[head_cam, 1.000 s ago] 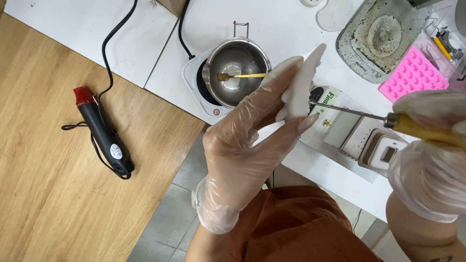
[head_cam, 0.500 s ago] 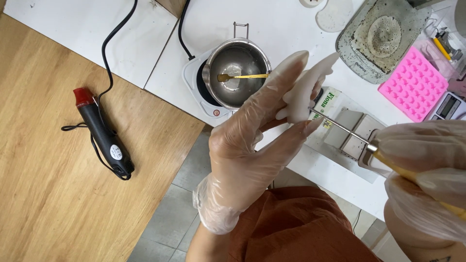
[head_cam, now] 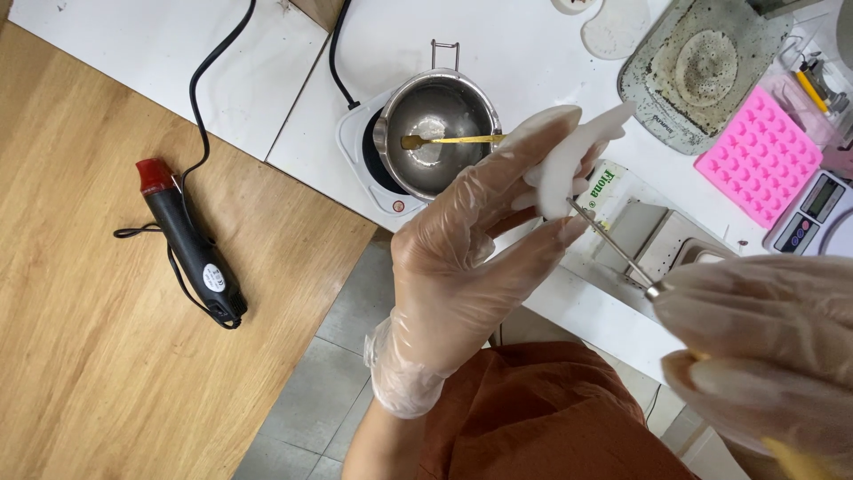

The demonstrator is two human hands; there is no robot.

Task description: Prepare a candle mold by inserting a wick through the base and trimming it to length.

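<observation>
The gloved left hand (head_cam: 471,267) is pinching a flat, pale white wax-like piece (head_cam: 573,164) upright over the worktop (head_cam: 533,53)'s edge. The gloved right hand (head_cam: 764,347) is gripping a thin metal tool (head_cam: 613,247), its tip touching the piece.

Both the left hand (head_cam: 471,267) and the right hand (head_cam: 764,356) wear clear, faintly milky gloves, the left pinching a white waxy piece (head_cam: 577,164) and the right gripping a tool (head_cam: 613,244) with a silvery shaft and what seems a yellow handle, blurred at the frame's corner. On the white bench (head_cam: 533,53) sit a shiny steel pot (head_cam: 435,133) holding a gold-yellow spoon (head_cam: 449,140), a white hotplate (head_cam: 364,151) with a black cord, a bright pink dimpled mould (head_cam: 760,160) near the right edge, and a grey speckled tray (head_cam: 702,67). The honey-brown wooden table (head_cam: 89,356) carries a black heat gun (head_cam: 182,236) with a red nozzle, and an orange-brown garment (head_cam: 542,418) shows below.
</observation>
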